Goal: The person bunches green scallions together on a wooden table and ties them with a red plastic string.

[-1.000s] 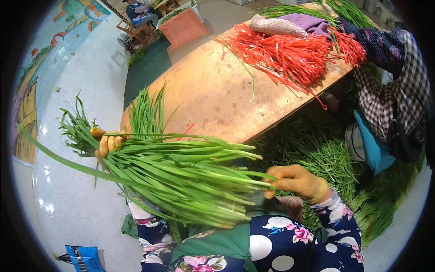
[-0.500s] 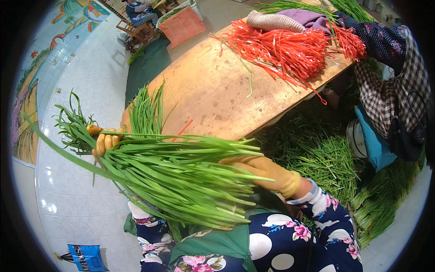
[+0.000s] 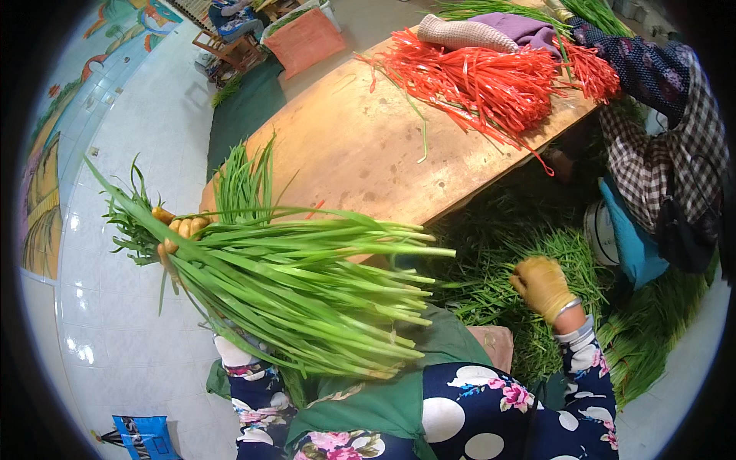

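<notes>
A large bunch of garlic chives (image 3: 307, 284) lies across the front of my body, its pale cut ends fanned to the right. My left hand (image 3: 182, 230), in a yellow glove, is wrapped round the bunch near its leafy left end. Over to the right, my right hand (image 3: 544, 290), also gloved in yellow, hovers above a heap of loose green leaves (image 3: 563, 264). Its fingers are curled in, and whatever they may hold is hidden. Another bundle of chives (image 3: 244, 184) lies on the table corner behind the held bunch.
On the wooden table (image 3: 330, 146) lie red plastic ties (image 3: 475, 88) and folded cloths (image 3: 491, 32). A co-worker's sleeve (image 3: 644, 73) reaches in at far right, near a white bucket (image 3: 599, 234) and a blue bag (image 3: 636, 245). Another blue bag (image 3: 146, 437) rests on the floor at left.
My right hand has come away from the cut ends and moved right, over the loose leaves. The bunch stays in my left hand, its long stray leaf swung upward.
</notes>
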The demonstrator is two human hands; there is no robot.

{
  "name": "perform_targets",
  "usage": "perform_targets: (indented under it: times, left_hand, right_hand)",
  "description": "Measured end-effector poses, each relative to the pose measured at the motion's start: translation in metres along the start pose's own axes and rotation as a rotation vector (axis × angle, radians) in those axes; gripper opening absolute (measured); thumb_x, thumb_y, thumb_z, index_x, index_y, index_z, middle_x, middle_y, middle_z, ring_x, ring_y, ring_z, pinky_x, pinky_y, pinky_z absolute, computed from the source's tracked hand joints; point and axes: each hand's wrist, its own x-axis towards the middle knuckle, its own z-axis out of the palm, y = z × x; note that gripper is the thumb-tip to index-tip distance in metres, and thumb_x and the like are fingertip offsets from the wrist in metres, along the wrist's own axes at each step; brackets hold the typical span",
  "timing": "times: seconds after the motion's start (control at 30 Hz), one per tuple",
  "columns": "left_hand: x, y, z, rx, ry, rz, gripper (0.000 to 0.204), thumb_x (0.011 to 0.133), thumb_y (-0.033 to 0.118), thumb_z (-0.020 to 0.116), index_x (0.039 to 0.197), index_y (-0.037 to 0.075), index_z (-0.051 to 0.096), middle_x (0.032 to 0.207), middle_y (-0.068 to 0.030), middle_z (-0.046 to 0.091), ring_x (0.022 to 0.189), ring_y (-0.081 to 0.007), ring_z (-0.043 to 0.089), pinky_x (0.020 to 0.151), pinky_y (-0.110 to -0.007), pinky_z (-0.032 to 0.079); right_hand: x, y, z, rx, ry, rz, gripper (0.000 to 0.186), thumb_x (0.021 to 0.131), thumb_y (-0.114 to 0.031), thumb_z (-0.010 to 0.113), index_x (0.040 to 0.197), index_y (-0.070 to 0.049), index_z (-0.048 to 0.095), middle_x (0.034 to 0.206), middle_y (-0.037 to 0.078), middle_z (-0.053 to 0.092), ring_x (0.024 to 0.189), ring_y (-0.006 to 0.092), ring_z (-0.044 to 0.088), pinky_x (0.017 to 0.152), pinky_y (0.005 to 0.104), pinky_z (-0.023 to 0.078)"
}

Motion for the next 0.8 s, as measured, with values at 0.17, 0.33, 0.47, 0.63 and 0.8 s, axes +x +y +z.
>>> perform_targets:
  times: [0.17, 0.33, 0.47, 0.63, 0.8]
  left_hand:
    - [-0.001, -0.005, 0.006, 0.012, 0.017, -0.028, 0.023, 0.096, 0.027, 0.065, 0.081, 0.018, 0.050, 0.074, 0.0063, 0.047, 0.074, -0.0095, 0.043, 0.077, -0.029, 0.040]
    - [0.007, -0.012, 0.022, 0.046, -0.037, -0.100, 0.022, 0.097, 0.026, 0.064, 0.084, 0.017, 0.049, 0.077, 0.0061, 0.045, 0.077, -0.0099, 0.042, 0.079, -0.029, 0.038]
    - [0.008, -0.034, 0.032, -0.015, -0.123, -0.095, 0.007, 0.095, 0.015, 0.065, 0.094, 0.012, 0.060, 0.073, 0.0056, 0.044, 0.068, -0.0087, 0.037, 0.068, -0.024, 0.036]
    - [-0.005, -0.030, 0.010, -0.089, 0.113, 0.025, 0.050, 0.093, 0.009, 0.066, 0.141, 0.002, 0.052, 0.075, 0.0063, 0.043, 0.066, -0.0070, 0.036, 0.067, -0.022, 0.037]
    - [-0.014, 0.003, -0.019, 0.008, 0.203, -0.018, 0.022, 0.096, 0.015, 0.067, 0.113, 0.003, 0.062, 0.076, 0.0046, 0.052, 0.067, -0.0080, 0.047, 0.069, -0.021, 0.043]
  right_hand:
    - [-0.006, -0.071, -0.043, 0.873, 0.369, -0.678, 0.047, 0.087, -0.025, 0.077, 0.127, -0.004, 0.065, 0.118, 0.017, 0.068, 0.109, 0.0338, 0.065, 0.095, 0.0407, 0.052]
    - [0.043, -0.136, -0.058, 0.759, 0.562, -0.794, 0.033, 0.077, -0.018, 0.076, 0.105, -0.002, 0.070, 0.107, 0.011, 0.071, 0.101, 0.0275, 0.068, 0.089, 0.0407, 0.054]
    - [0.066, -0.122, -0.059, 1.595, -0.073, -0.560, 0.022, 0.093, -0.013, 0.061, 0.103, 0.004, 0.071, 0.088, 0.009, 0.072, 0.076, 0.0177, 0.067, 0.072, 0.0288, 0.053]
    - [0.070, -0.069, -0.029, 1.625, -0.365, -0.476, 0.023, 0.100, -0.018, 0.056, 0.088, 0.000, 0.065, 0.078, 0.004, 0.065, 0.070, 0.0116, 0.060, 0.065, 0.0272, 0.049]
    - [0.050, -0.026, 0.010, 2.027, 0.014, -0.103, 0.033, 0.103, -0.022, 0.051, 0.075, -0.004, 0.055, 0.074, 0.009, 0.059, 0.065, 0.0177, 0.056, 0.063, 0.0312, 0.048]
